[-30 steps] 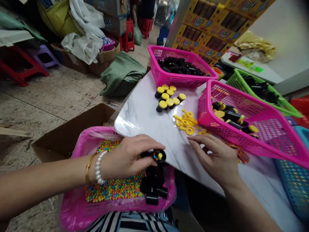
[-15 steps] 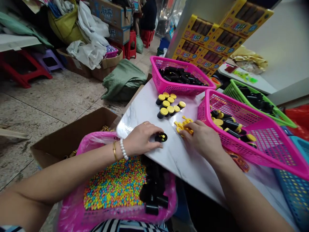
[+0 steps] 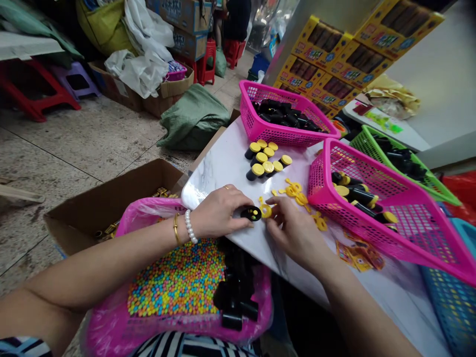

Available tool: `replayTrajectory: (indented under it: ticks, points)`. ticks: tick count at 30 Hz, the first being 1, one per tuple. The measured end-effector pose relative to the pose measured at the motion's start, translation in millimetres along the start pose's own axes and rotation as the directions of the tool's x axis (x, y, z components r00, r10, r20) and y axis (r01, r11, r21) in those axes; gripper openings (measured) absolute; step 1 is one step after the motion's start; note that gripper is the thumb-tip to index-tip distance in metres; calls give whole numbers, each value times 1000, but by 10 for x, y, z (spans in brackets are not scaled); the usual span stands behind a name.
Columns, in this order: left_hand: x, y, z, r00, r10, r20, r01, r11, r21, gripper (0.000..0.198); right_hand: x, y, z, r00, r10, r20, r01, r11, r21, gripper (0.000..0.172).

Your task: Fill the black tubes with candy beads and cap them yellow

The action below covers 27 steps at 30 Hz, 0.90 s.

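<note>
Left hand [image 3: 219, 213] curled on a black cylinder [image 3: 252, 213], right hand [image 3: 292, 230] pinching a yellow ring [image 3: 265, 211] near a pink basket [image 3: 320, 168].

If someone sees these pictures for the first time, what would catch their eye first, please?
The eye goes first to the many-coloured beads in the pink-lined tray at the bottom. Next come one pink mesh basket and another at the edges of the white marble board, with yellow-capped black cylinders grouped on it. At the centre, the left hand rests on a small black cylinder, near a yellow plastic piece by the right hand.
</note>
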<state>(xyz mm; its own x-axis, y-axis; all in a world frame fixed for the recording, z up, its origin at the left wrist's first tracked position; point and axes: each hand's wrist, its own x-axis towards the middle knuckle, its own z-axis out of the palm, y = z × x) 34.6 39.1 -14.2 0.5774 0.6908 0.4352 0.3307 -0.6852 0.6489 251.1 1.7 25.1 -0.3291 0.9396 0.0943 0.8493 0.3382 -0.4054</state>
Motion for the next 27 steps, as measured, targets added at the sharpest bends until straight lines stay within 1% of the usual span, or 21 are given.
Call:
replayTrajectory:
  ticks: [1,3,5,7,8,11,12,14,16,18,21,23,24,25,27]
  points:
    - [0,-2,4,1000,5,-4,-5,1000,2,25,3,-5,34,998,-55,24,57,997,-54,30]
    - [3,-5,8,1000,18,-7,-18,1000,10,25,9,-7,57,986,-144,81,154,978,-139,32]
    - [6,-6,10,1000,26,-12,-26,1000,13,24,16,-6,30,974,-186,125,205,965,-162,32]
    - [8,-8,12,999,28,-18,-28,1000,6,24,22,-2,-15,970,-197,141,216,967,-135,33]
    - [7,-9,13,999,27,-18,-27,1000,3,25,25,2,-34,973,-192,128,206,972,-114,34]
    - [2,-13,21,1000,1,-30,-1,1000,10,24,26,27,-55,991,-129,36,131,990,-47,32]
    - [0,-14,24,999,-10,-36,10,1000,16,22,23,40,-52,993,-113,26,114,993,-21,31]
    - [-5,-13,31,998,-24,-55,25,999,19,22,11,72,-43,990,-130,57,129,991,20,30]
    - [-9,-8,33,997,-35,-72,35,999,10,29,-7,111,-49,977,-183,107,178,983,48,28]
    - [-12,-4,30,996,-45,-83,45,999,1,34,-26,154,-83,963,-235,133,228,972,61,26]
    - [-12,1,16,997,-47,-65,46,999,-9,28,-52,223,-148,936,-289,200,282,957,64,33]
    - [-9,0,8,998,-47,-52,46,999,-11,24,-58,266,-144,926,-311,214,304,950,66,36]
    - [-7,-1,5,998,-48,-49,47,999,-10,24,-55,284,-118,924,-327,198,318,945,77,35]
    - [-5,-2,3,998,-49,-48,48,999,-6,25,-48,296,-77,926,-346,152,336,938,88,32]
    - [-3,-3,-1,998,-48,-40,48,999,-1,25,-28,299,33,935,-356,-3,354,931,91,27]
